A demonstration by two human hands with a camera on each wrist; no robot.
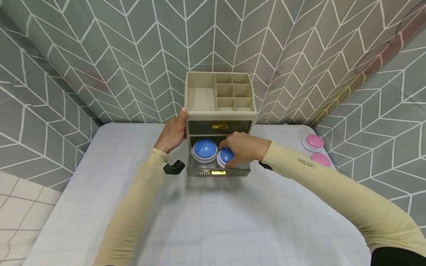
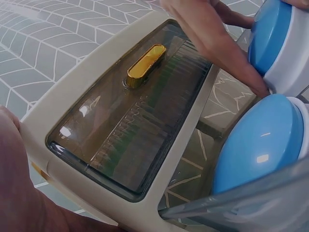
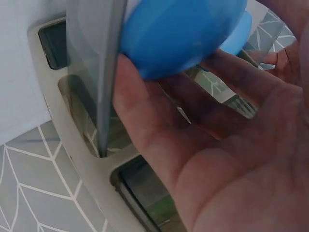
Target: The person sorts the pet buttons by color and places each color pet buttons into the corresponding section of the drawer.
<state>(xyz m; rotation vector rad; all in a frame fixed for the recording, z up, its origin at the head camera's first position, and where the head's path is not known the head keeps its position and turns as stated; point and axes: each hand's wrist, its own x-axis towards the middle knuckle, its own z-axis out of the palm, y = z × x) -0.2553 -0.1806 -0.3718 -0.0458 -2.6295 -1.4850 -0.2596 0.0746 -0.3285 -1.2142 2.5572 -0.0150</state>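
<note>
A beige desktop organizer [image 1: 191, 116] stands against the patterned wall with its lower drawer [image 1: 199, 173] pulled out. Two blue dome-topped buttons with white bases sit side by side at the drawer. My right hand [image 1: 245, 147] grips the right blue button [image 1: 226, 154], thumb and fingers around its rim; its dome [image 3: 181, 38] fills the top of the right wrist view. To its left lies the other blue button [image 1: 204, 148], untouched. My left hand [image 1: 173, 131] rests against the organizer's left side, thumb toward the top edge.
Above the open drawer is a closed smoky drawer with a gold handle [image 2: 146, 66]. The organizer's top has several compartments [image 1: 225, 89]. Two pink buttons, one a pink dome [image 1: 314, 141], stand at the table's right edge. A white cloth covers the table [image 1: 213, 221].
</note>
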